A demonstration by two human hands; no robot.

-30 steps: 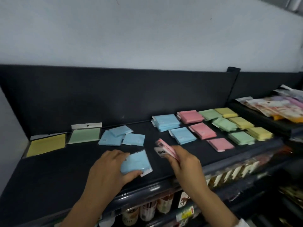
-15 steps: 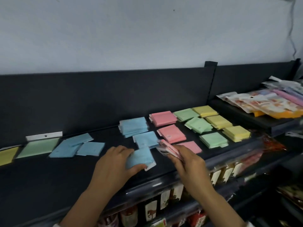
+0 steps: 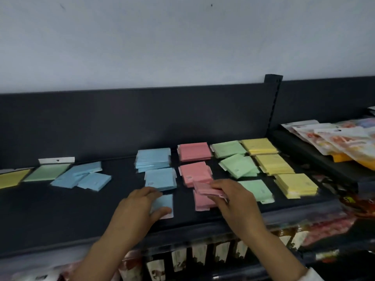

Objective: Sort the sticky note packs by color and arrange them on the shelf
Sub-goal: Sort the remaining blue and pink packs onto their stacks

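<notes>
Head view: the blue pack (image 3: 165, 202) lies flat near the front edge of the shelf (image 3: 60, 209), just in front of the two blue stacks (image 3: 156, 169). The left hand (image 3: 140, 207) covers its left side, fingers curled over the far edge and thumb against the near edge, so the pack is gripped between them. The right hand (image 3: 233, 201) pinches a thin bundle of pink packs (image 3: 205, 189) between thumb and fingers, held low over a single pink pack (image 3: 200, 202) at the front of the pink column.

These packs look light, thin and slightly bendy, and their wrapping is probably slick. Each one is likely best pinched at opposite edges. A bundle needs firm pressure across its faces, or it may fan out and slide.
</notes>
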